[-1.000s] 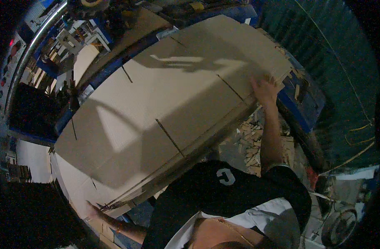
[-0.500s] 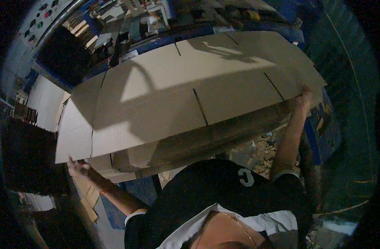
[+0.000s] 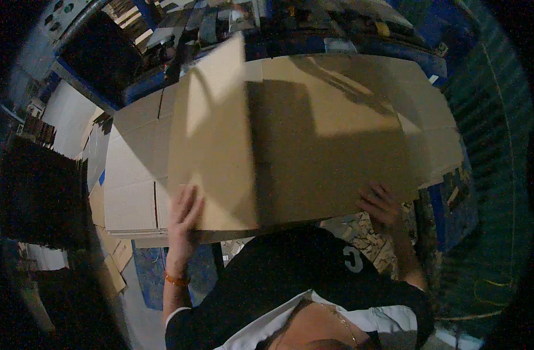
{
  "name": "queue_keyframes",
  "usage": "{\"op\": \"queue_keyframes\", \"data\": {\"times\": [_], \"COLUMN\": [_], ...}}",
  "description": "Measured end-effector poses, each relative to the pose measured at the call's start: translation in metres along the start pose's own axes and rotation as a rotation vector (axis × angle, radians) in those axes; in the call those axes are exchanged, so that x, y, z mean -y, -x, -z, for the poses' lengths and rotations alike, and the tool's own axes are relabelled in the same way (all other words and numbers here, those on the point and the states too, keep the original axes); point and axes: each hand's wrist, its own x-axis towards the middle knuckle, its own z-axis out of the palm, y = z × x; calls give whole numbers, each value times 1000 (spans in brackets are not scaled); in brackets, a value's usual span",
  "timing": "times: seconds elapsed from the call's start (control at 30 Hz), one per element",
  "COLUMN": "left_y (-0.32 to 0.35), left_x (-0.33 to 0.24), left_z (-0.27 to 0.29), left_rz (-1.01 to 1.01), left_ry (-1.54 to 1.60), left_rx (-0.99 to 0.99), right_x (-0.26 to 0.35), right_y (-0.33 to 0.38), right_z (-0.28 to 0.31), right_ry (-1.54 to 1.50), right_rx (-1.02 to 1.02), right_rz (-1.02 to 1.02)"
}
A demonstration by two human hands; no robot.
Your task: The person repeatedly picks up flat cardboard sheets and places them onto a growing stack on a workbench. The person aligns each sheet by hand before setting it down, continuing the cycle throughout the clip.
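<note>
A large flat sheet of brown cardboard (image 3: pixel 313 146), creased for folding, is lifted in front of me and bent along a fold. My left hand (image 3: pixel 182 219) lies flat with spread fingers against its lower left part. My right hand (image 3: pixel 383 207) grips its lower right edge. Under it lies a stack of similar flat cardboard sheets (image 3: pixel 133 175), showing at the left.
Blue metal frames (image 3: pixel 144 87) and cluttered shelves (image 3: pixel 179 23) stand behind the stack. More cardboard pieces (image 3: pixel 112 268) lean at the lower left. Scraps litter the floor (image 3: pixel 366 239) by my right side. A dark green wall (image 3: pixel 488 134) runs along the right.
The sheet lay flat on the stack before; now it is raised and folded toward me. Both hands came inward, the left from the far lower corner up onto the sheet.
</note>
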Motion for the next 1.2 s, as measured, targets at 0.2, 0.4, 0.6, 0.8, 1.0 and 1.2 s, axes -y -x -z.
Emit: {"op": "queue_keyframes", "data": {"times": [0.2,0.4,0.6,0.8,1.0,1.2], "left_y": [-42,-91,-216,-284,-122,24], "left_x": [-25,8,56,68,120,214], "left_z": [5,0,-17,-20,52,66], "left_rz": [-193,-293,-275,-329,-53,610], "left_ry": [-482,-470,-411,-504,-674,-837], "left_rx": [280,31,-115,-321,-652,-570], "right_x": [-33,-99,-158,-175,-143,-140], "right_y": [-9,-77,-168,-196,-17,46], "right_z": [-8,-19,-50,-83,-5,-42], "right_ry": [-127,3,-183,239,432,506], "right_rx": [162,268,355,69,-167,141], "right_rz": [-38,-33,-340,-520,-942,-1323]}}
